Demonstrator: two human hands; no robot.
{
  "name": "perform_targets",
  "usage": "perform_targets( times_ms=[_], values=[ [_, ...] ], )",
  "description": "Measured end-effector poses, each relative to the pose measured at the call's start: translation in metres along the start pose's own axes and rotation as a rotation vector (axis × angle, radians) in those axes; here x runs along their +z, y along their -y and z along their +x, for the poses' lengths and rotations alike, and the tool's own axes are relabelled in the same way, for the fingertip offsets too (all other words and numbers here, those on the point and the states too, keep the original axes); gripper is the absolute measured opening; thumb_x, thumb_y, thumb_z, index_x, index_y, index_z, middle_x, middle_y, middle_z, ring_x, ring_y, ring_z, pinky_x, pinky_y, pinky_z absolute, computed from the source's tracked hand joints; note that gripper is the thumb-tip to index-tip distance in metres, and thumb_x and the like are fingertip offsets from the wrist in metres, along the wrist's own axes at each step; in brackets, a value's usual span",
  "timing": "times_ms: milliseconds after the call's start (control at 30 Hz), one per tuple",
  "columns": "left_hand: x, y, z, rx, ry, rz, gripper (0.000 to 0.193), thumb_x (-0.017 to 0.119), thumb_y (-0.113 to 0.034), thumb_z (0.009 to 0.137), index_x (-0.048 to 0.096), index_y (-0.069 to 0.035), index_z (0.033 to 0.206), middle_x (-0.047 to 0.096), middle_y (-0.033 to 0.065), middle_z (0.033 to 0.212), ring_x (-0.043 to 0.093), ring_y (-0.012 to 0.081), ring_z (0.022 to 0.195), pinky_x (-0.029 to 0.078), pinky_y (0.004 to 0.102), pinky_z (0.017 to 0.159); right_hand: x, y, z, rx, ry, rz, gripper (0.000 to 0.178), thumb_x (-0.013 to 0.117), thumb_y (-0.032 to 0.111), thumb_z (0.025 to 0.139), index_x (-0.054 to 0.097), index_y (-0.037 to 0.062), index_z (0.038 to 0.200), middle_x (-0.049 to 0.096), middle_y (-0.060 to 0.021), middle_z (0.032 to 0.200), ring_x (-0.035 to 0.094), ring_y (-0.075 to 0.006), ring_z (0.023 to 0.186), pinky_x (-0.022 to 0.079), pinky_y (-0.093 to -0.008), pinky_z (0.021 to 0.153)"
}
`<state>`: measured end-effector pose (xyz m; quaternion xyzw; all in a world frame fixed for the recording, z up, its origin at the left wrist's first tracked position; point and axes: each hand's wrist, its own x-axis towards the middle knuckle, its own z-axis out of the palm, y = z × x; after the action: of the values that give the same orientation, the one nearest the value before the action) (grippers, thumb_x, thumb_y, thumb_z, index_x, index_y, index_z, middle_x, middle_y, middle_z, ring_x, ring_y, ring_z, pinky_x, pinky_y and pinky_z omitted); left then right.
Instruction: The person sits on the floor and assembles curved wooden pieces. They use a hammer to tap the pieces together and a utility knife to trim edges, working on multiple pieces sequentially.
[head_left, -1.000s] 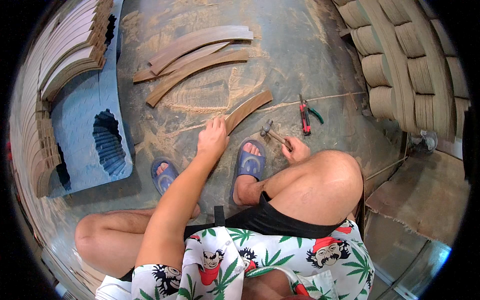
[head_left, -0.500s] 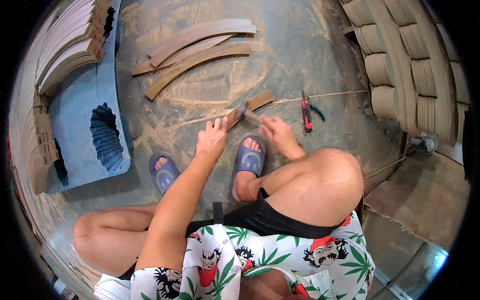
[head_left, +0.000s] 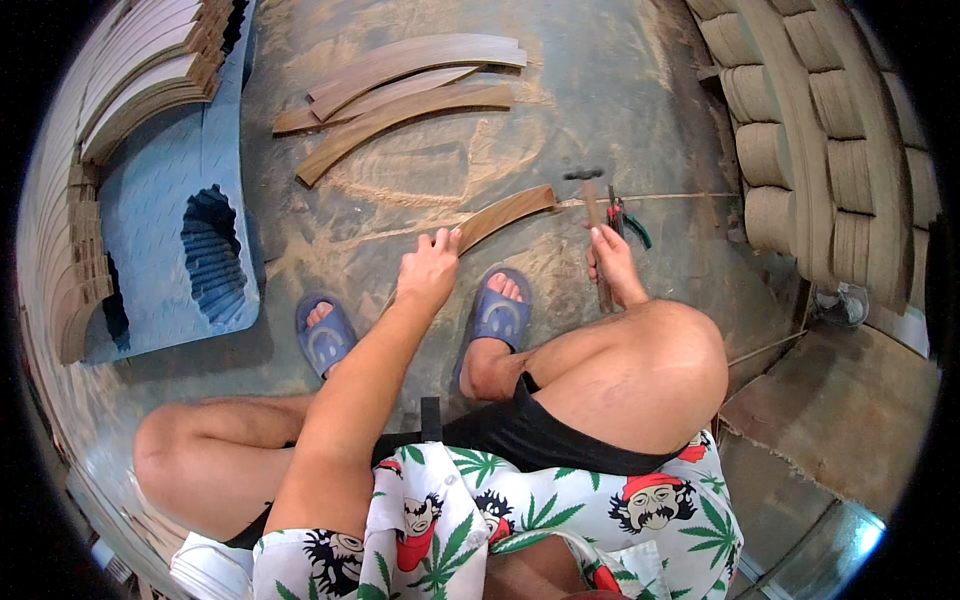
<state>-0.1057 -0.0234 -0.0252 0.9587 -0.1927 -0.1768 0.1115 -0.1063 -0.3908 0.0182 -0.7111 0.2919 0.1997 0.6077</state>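
Closest in there's the white leaf-print shirt and black shorts, then a blue slide sandal on one foot and a matching slide on the other, both on the dusty floor. Just past the feet, the left hand is partly closed, bent fingers on a curved wood piece lying on the floor; can't tell how the thumb sits. Off to its right, the right hand is wrapped snugly round the handle of a hammer, head kinda blurry and apart from the wood. Right behind the hammer is a red-and-green hand tool. Farther out, three more curved strips lie close together, with a blue platform to the left and stacked bundles to the right.
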Motion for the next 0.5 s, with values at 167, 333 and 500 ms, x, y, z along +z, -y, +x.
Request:
perform_targets(
  times_ms=[167, 333, 500],
  values=[
    [-0.009, -0.004, -0.001, -0.002, 0.001, 0.023, 0.056, 0.061, -0.015, 0.102, 0.053, -0.008, 0.158, 0.060, 0.0081, 0.130, 0.065, 0.0313, 0.119, 0.067, 0.0441, 0.081, 0.015, -0.017, 0.000, 0.049, -0.078, 0.100, 0.043, 0.062, 0.038, 0.115, 0.064, 0.0154, 0.151, 0.057, 0.0017, 0.073, 0.047, -0.0089, 0.051, 0.036, -0.0283, 0.046],
    [0.001, -0.001, -0.003, -0.013, -0.027, 0.038, 0.055, 0.061, -0.017, 0.103, 0.054, -0.008, 0.157, 0.060, 0.0074, 0.129, 0.066, 0.0295, 0.117, 0.067, 0.0424, 0.079, 0.015, -0.009, 0.002, 0.065, 0.066, -0.008, 0.044, 0.063, 0.039, 0.114, 0.064, 0.0159, 0.151, 0.055, 0.0024, 0.071, 0.045, -0.0079, 0.051, 0.035, -0.0276, 0.045],
    [0.005, -0.001, -0.003, 0.017, -0.066, 0.096, 0.054, 0.061, -0.018, 0.102, 0.056, -0.008, 0.155, 0.061, 0.0063, 0.126, 0.067, 0.0277, 0.114, 0.067, 0.0404, 0.075, 0.003, -0.003, 0.006, -0.008, -0.143, 0.118, 0.040, 0.065, 0.037, 0.114, 0.069, 0.0132, 0.145, 0.053, 0.0030, 0.070, 0.044, -0.0076, 0.052, 0.035, -0.0275, 0.046]
  ],
)
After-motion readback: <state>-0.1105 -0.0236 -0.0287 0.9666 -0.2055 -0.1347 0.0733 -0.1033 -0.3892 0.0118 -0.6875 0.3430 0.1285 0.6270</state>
